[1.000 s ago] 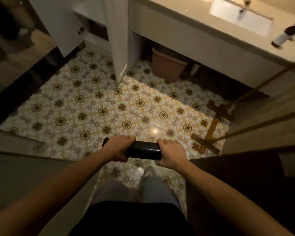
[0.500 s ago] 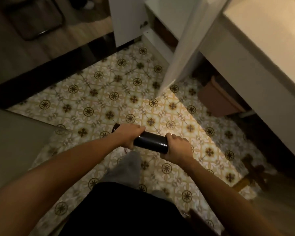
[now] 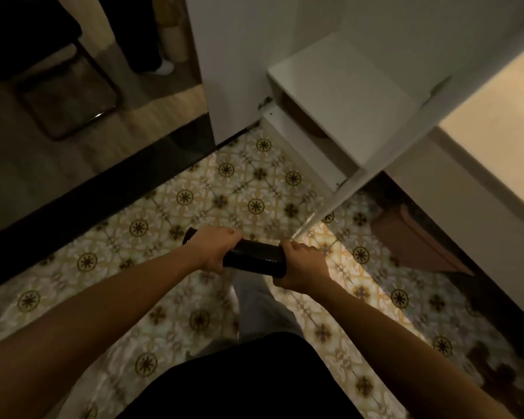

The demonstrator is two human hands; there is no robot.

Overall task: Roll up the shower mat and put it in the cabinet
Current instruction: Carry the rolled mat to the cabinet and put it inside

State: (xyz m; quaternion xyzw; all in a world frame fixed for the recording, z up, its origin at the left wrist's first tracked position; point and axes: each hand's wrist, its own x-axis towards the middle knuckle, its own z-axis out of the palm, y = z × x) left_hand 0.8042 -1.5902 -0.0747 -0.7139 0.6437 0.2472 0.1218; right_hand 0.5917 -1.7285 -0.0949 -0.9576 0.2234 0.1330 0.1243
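The shower mat (image 3: 254,257) is rolled into a tight black tube held level in front of me above the tiled floor. My left hand (image 3: 214,247) grips its left end and my right hand (image 3: 303,267) grips its right end. The white cabinet (image 3: 342,95) stands ahead and to the right with both doors swung open, showing a white shelf and a lower compartment with something brown inside. The roll is well short of the cabinet opening.
The open right cabinet door (image 3: 384,164) juts toward me, its lower corner just beyond my right hand. A vanity counter (image 3: 496,122) runs along the right, with a brown bin (image 3: 412,240) under it. A black threshold strip (image 3: 103,192) edges the patterned tiles on the left.
I have turned left and stepped closer, so the open cabinet now sits ahead at upper right. Both hands keep the same grip on the rolled mat.
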